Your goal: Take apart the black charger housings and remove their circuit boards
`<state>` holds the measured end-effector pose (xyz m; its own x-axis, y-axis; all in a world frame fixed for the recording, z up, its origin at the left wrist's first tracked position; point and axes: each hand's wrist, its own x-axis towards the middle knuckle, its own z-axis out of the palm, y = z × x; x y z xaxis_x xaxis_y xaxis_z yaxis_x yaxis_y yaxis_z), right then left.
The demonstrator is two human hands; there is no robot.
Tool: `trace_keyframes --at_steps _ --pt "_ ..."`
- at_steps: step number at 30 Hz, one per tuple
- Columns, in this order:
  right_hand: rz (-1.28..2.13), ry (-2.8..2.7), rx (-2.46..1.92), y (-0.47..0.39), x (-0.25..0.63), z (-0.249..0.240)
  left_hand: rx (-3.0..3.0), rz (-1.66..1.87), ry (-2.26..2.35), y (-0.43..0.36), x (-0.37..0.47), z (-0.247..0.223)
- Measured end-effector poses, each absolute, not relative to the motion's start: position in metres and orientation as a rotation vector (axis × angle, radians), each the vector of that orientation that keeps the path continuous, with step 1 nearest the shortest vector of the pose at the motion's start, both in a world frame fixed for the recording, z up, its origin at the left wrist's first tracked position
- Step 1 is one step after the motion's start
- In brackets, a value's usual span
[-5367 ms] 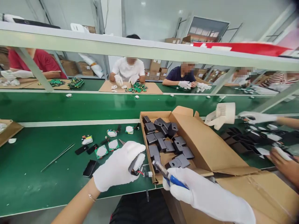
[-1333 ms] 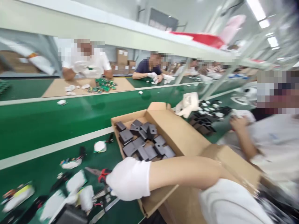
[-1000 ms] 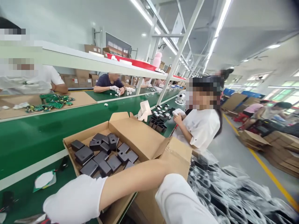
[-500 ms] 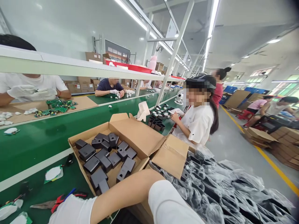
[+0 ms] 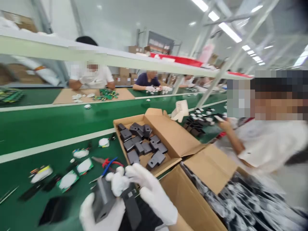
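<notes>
My left hand, in a white glove, grips a black plastic case tilted upright at the lower middle. Beside it lies a lumpy white shape, too blurred to tell whether it is gloved fingertips or a part. My right hand, gloved too, hovers just right of the case, its thumb and curved fingers apart. Below it is a narrow black piece; whether my right thumb touches it I cannot tell. Red-and-blue-handled pliers rest on the green bench just beyond my hands.
A shallow cardboard box of black cases stands ahead. To its right, a larger carton adjoins plastic-wrapped black parts. Circuit boards with white pads lie at left, near a dark flat piece. A co-worker sits close at right.
The view has swung right-to-left, so the bench and box appear further right. My right hand has drawn back from beside the pliers; my left hand and its black case have come into view.
</notes>
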<state>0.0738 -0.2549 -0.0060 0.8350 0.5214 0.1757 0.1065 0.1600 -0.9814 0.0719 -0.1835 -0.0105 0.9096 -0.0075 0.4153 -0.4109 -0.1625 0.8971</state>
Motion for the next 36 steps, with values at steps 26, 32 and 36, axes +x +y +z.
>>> trace_keyframes --at_steps 26,32,36 --pt "0.667 -0.629 -1.17 -0.253 0.104 0.001 0.189 0.054 0.416 -0.139 0.019 -0.019" --pt "0.838 -0.632 -1.354 -0.247 0.116 0.016 0.23 0.166 0.519 -0.126 0.019 -0.013" --pt "0.827 -0.629 -1.474 -0.239 0.118 0.015 0.468 0.352 0.635 -0.125 0.014 -0.021"
